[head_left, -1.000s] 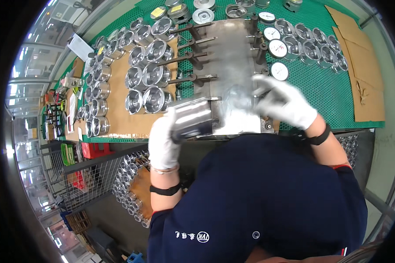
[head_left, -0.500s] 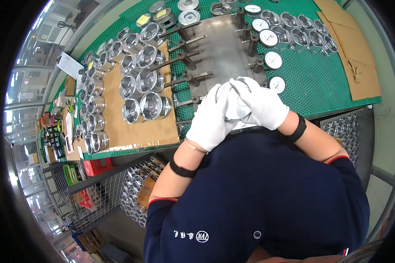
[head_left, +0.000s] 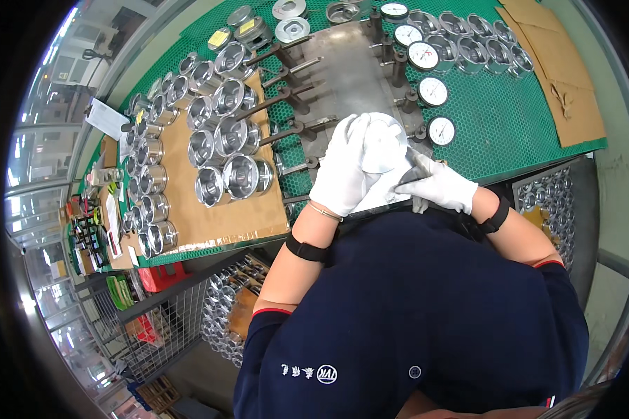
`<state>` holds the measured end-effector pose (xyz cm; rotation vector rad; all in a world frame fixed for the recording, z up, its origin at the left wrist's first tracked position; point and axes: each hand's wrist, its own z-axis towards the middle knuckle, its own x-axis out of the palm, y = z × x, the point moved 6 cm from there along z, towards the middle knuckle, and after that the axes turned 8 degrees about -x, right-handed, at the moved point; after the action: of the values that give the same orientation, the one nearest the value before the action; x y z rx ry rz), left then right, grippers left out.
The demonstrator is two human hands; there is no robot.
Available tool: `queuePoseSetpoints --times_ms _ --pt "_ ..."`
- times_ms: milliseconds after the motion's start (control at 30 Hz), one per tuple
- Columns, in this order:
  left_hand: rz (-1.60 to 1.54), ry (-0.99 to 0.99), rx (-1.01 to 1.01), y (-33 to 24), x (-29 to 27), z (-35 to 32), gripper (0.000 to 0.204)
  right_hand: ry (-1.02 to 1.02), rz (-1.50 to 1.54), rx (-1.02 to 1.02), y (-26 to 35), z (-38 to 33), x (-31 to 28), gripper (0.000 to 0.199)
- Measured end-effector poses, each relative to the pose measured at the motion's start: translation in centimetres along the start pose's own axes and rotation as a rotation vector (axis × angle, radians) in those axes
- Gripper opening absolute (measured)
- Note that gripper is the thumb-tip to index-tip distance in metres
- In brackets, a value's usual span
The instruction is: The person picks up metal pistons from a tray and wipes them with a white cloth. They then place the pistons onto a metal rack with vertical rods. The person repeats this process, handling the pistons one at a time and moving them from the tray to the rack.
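Observation:
My left hand [head_left: 344,166], in a white glove, is closed around the side of a shiny metal piston [head_left: 386,145]. The piston's round, flat face is turned up toward me, and my fingers cover its left edge. Just below and right of it is my gloved right hand [head_left: 442,187], apart from that face. Its fingers are curled together, with dark grey patches near the tips; what they hold, if anything, is hard to make out. Between the hands and my shirt, a white sheet [head_left: 379,195] lies on the near end of a steel plate [head_left: 356,66].
Dial gauges [head_left: 433,91] on dark posts line the plate's right side; rods on posts [head_left: 297,100] line its left. Pistons [head_left: 244,176] stand in rows on cardboard [head_left: 210,216] at left. More pistons [head_left: 471,52] stand at the back right on the green mat [head_left: 496,133].
My right hand has come off the piston and moved down and right. The piston's round face, earlier mostly covered by both hands, now shows. My left hand keeps its hold.

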<state>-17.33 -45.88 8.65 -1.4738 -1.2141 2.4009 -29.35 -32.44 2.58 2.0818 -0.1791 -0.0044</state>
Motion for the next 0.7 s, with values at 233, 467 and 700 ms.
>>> queuePoseSetpoints --times_ms 233,467,700 --pt "0.028 -0.001 -0.014 0.5 0.2 0.3 0.098 0.028 0.047 0.021 0.4 0.0 0.0 0.102" --pt "0.049 -0.017 -0.011 0.6 0.3 0.4 0.094 0.018 -0.047 0.005 -0.3 0.4 -0.4 0.103" --pt "0.068 -0.061 0.023 0.7 0.4 0.4 0.094 0.039 0.007 0.078 -0.4 0.1 -0.2 0.106"
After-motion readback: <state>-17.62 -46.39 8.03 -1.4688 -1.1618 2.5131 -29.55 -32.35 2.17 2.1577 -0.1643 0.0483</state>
